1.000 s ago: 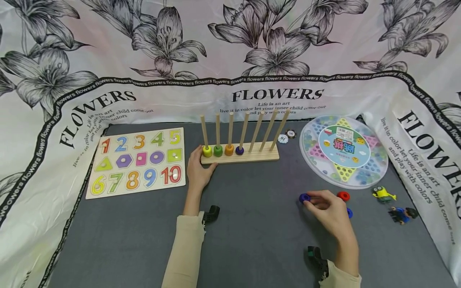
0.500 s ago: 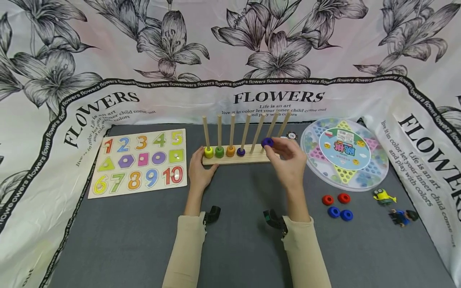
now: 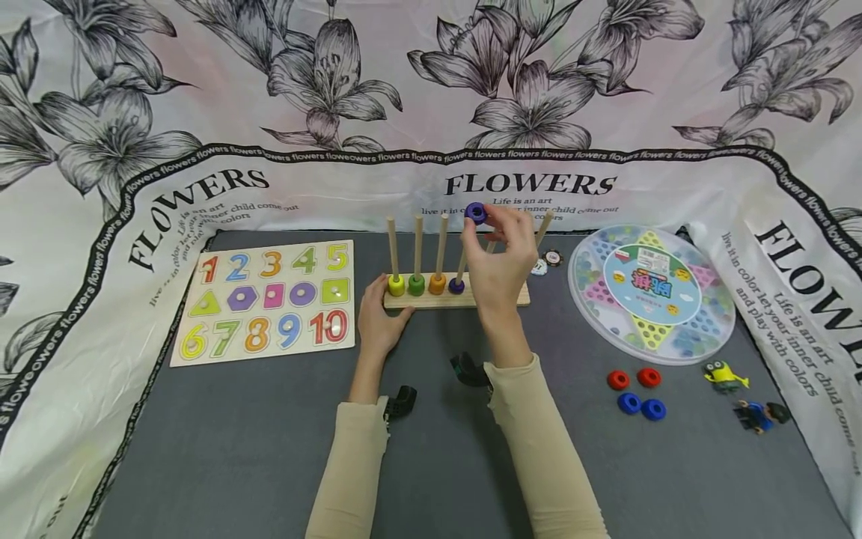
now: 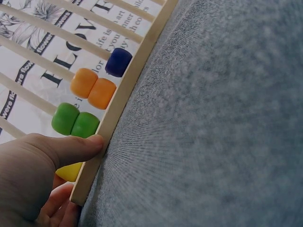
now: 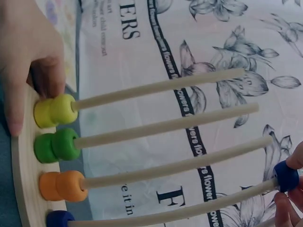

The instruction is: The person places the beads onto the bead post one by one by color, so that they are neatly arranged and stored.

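A wooden rack point(image 3: 501, 299) with several upright pegs stands on the grey mat. Its first pegs carry yellow point(image 3: 396, 285), green point(image 3: 417, 284), orange point(image 3: 437, 284) and dark blue point(image 3: 456, 284) beads. My right hand point(image 3: 486, 224) pinches another dark blue bead point(image 3: 475, 212) at the tip of the fourth peg; in the right wrist view this bead point(image 5: 286, 176) sits on the peg's end. My left hand point(image 3: 387, 303) grips the rack's left end, and its thumb point(image 4: 71, 146) presses on the base's edge point(image 4: 123, 94).
A number puzzle board point(image 3: 263, 299) lies left of the rack. At the right are a round checkers case point(image 3: 652, 292), two red rings point(image 3: 633, 378), two blue rings point(image 3: 641, 407), a yellow figure point(image 3: 723, 374) and a dark figure point(image 3: 757, 415). Two chips point(image 3: 552, 258) lie behind the rack. Flowered cloth surrounds the mat.
My right hand carried a dark blue bead from the mat at the right over to the rack and lifted it to the tip of the fourth peg. My left hand stayed on the rack.
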`<state>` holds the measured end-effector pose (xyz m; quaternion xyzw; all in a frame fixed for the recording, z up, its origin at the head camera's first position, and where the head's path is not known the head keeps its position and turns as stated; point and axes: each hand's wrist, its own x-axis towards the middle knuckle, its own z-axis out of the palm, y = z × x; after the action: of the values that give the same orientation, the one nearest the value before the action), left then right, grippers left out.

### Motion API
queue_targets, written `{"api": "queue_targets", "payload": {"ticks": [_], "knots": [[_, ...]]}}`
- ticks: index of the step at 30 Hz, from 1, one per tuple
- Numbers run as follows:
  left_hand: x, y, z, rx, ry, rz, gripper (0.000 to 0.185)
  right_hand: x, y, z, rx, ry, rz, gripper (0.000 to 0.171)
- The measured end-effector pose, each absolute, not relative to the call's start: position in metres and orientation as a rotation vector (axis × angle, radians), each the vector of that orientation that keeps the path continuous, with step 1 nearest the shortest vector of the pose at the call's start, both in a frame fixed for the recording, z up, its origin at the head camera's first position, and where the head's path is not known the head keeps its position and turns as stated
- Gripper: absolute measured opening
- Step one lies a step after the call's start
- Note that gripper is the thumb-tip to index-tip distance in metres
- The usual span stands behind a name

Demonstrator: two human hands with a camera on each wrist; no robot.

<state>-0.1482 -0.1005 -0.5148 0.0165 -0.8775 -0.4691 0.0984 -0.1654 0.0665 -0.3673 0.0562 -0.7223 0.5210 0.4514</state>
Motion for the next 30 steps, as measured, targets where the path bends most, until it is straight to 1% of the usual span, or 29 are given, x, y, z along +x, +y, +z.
{"api": "queue_targets", "payload": {"ticks": [9,17,30], "knots": [[-0.150,-0.099,-0.517,0.060,-2.603,-1.376,0.069,-0.167,0.061,-0.376,0.085,-1.787,1.226,0.019],[-0.150,-0.100,-0.516,0.063,-2.612,-1.360,0.069,-0.165,0.056,-0.395,0.040,-1.817,1.200,0.016],[-0.149,-0.100,-0.515,0.049,-2.610,-1.351,0.067,-0.154,0.060,-0.462,-0.089,-2.023,1.247,0.017]]}}
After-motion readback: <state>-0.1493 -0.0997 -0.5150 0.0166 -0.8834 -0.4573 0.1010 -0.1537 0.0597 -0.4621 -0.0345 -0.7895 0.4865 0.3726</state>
